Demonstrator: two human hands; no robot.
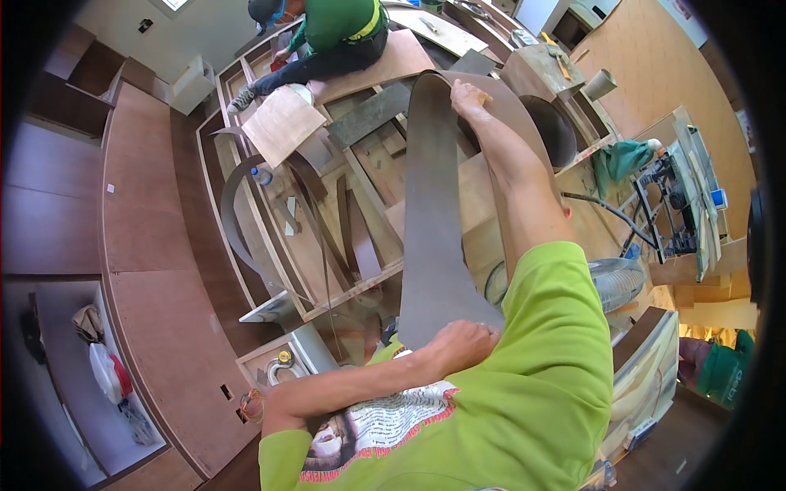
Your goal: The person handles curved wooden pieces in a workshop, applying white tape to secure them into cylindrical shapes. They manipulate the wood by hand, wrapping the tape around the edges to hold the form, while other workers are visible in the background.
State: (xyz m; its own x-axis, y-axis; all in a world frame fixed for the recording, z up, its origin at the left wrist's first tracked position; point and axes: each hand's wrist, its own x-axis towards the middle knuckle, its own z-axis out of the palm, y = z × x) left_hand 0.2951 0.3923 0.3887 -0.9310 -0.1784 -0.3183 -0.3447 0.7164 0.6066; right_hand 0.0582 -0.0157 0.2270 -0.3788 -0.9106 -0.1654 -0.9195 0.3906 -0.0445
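Note:
A long, bendy grey-brown laminate sheet [438,213] stretches away from my body, its far end curling over in a loop. My right hand [471,96], arm stretched far out, is closed on the sheet's edge by that curl. Close to my chest, my left hand [463,344] has its fingers closed at the near end of the same sheet; its fingertips are partly hidden. Beneath the sheet lies a wooden frame [360,290] with several compartments. Dark curved strips [311,184] lie in the frame to the left.
A co-worker [340,33] in green sits on the far part of the frame, near a square plywood piece [283,124]. A hammer [558,59] rests on a box at the far right. A fan [614,282] stands right of my arm. Brown cabinets [147,196] line the left.

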